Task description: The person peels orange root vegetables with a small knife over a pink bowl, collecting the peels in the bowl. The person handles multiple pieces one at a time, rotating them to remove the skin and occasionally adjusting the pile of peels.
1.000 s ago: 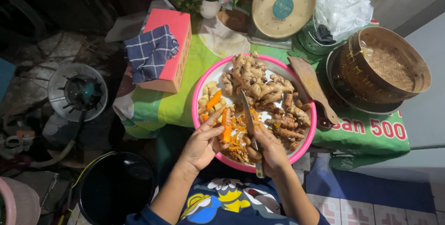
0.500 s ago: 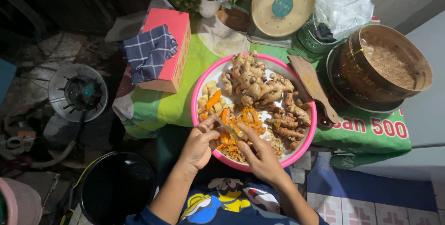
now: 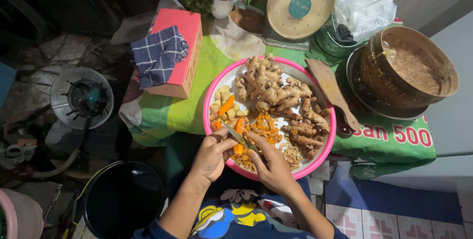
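A round pink-rimmed tray (image 3: pixel 213 96) holds a heap of pale ginger roots (image 3: pixel 266 84), brown turmeric roots (image 3: pixel 305 130) and cut orange and yellow pieces (image 3: pixel 225 106). My left hand (image 3: pixel 213 156) pinches an orange turmeric piece (image 3: pixel 238 148) over the tray's near edge. My right hand (image 3: pixel 272 166) grips a knife (image 3: pixel 235 135). Its blade points left and rests against that piece. The two hands almost touch.
On the green cloth stand a pink box (image 3: pixel 189 47) with a checked cloth (image 3: pixel 157 54), a weighing scale (image 3: pixel 299 3), a bamboo basket (image 3: pixel 409 66), a wooden board (image 3: pixel 330 88) and a plastic bag (image 3: pixel 363 0). A gas burner (image 3: pixel 83 98) and black bucket (image 3: pixel 123 197) sit lower left.
The knife pointed up across the tray a second ago; now it lies leftward against the piece in my left hand. Both hands have drawn together at the near rim.
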